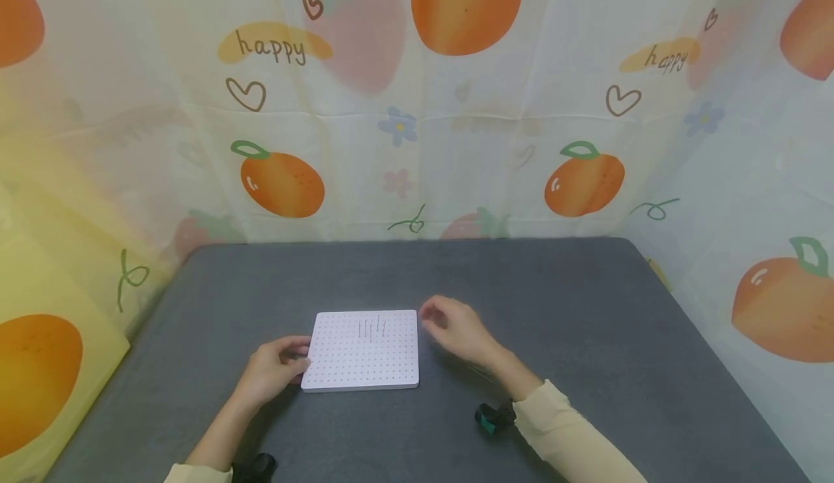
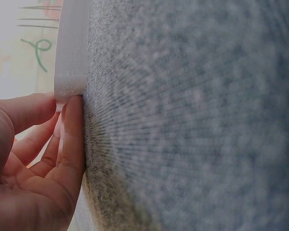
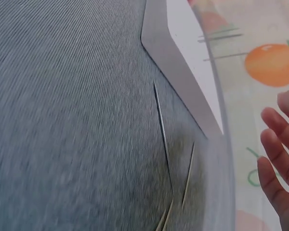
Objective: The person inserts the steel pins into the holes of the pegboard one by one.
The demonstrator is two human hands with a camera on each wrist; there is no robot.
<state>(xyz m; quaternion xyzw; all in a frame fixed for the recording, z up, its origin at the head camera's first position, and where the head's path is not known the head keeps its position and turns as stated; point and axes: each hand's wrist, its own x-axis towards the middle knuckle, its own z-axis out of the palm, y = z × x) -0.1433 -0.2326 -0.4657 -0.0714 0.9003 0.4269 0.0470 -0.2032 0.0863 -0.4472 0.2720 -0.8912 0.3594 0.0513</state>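
Observation:
A white board (image 1: 361,362) with a grid of small holes lies flat on the grey tabletop. Several thin needle-like pins (image 1: 371,332) stand upright in its far half. My left hand (image 1: 270,371) pinches the board's left edge; the left wrist view shows the thumb and fingertips on either side of its corner. Just off the board's far right corner, my right hand (image 1: 459,329) hovers with loosely bent fingers, and no object shows between them. On the cloth beside the board, several more thin pins (image 3: 163,130) lie loose below the right hand.
Grey cloth (image 1: 567,309) covers the table. A fruit-patterned curtain (image 1: 469,164) hangs behind it and along both sides. Dark wrist-camera mounts (image 1: 495,418) sit at both wrists.

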